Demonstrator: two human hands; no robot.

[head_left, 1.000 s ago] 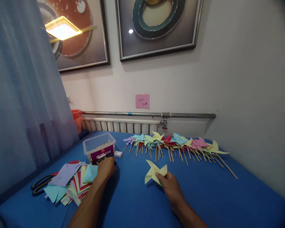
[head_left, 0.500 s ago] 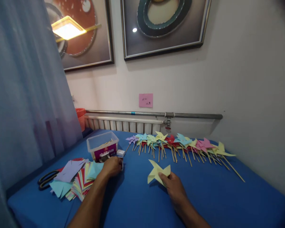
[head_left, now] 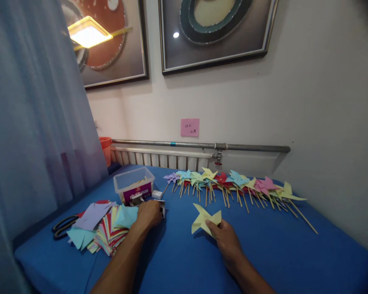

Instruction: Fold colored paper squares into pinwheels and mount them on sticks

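Observation:
In my right hand (head_left: 228, 241) is a pale yellow paper pinwheel head (head_left: 202, 218), its folded blades pinched between thumb and fingers. No stick shows on it. My left hand (head_left: 149, 214) is palm down with curled fingers at a small dark, silvery-edged box (head_left: 162, 207). Its fingertips are hidden, so what they hold cannot be made out. Just behind that hand stand a clear plastic tub (head_left: 134, 183) with thin wooden sticks in it and a small white box (head_left: 157, 194).
Left of my left arm lie cut paper squares (head_left: 110, 228) in several colours and black-handled scissors (head_left: 61, 226). Finished pinwheels on sticks (head_left: 222, 179) form a long row across the back of the blue-covered table (head_left: 178, 261). A curtain (head_left: 43, 122) hangs at left.
My left hand has shifted slightly to the right, and the dark box edge beside it shows further right. My right hand holds the yellow pinwheel head much as before.

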